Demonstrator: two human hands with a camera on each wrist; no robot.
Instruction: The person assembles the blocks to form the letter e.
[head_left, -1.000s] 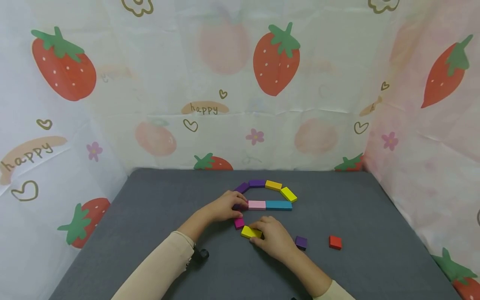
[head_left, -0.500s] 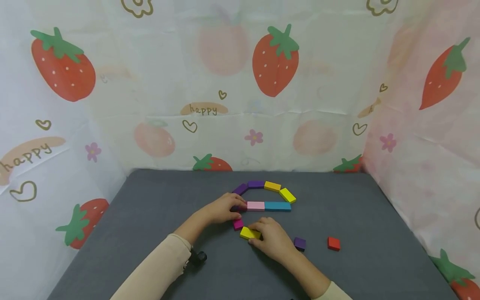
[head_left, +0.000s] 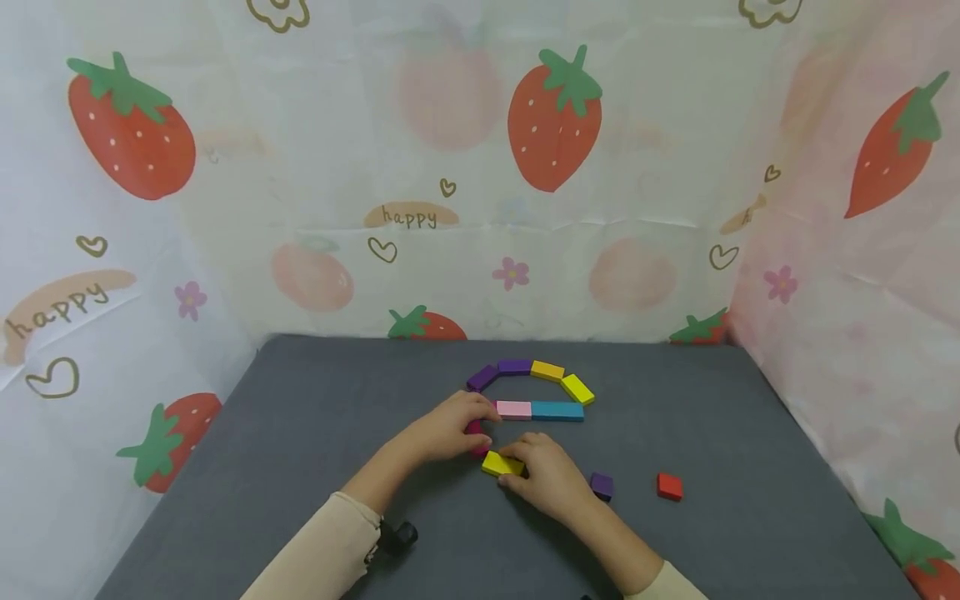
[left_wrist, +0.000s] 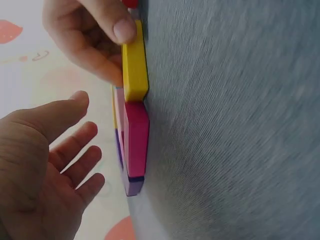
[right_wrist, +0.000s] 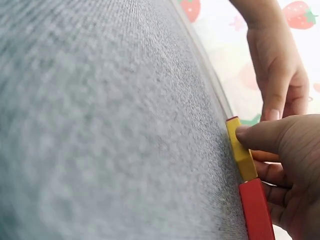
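Observation:
My right hand (head_left: 551, 479) pinches a yellow block (head_left: 501, 464) flat on the grey table, thumb on the near side and fingers on the far side. A magenta block (left_wrist: 136, 142) meets the yellow one end to end in the left wrist view, with a purple block (left_wrist: 134, 186) beyond it. My left hand (head_left: 447, 427) hovers beside the magenta block, thumb and fingers spread apart and holding nothing. From above, it partly hides the magenta block. Behind the hands, a pink block (head_left: 513, 410) and a longer blue block (head_left: 557, 411) form a straight row.
Two purple blocks, one at the curve's left (head_left: 482, 378), and two yellow blocks, one at its right end (head_left: 577, 389), arc behind the row. A loose purple block (head_left: 602, 486) and a red block (head_left: 670, 487) lie right of my right hand. Patterned cloth (head_left: 480, 167) encloses the table.
My left hand has shifted slightly nearer, toward the magenta block, showing more of the purple block at the curve's left. My right hand stays on the yellow block.

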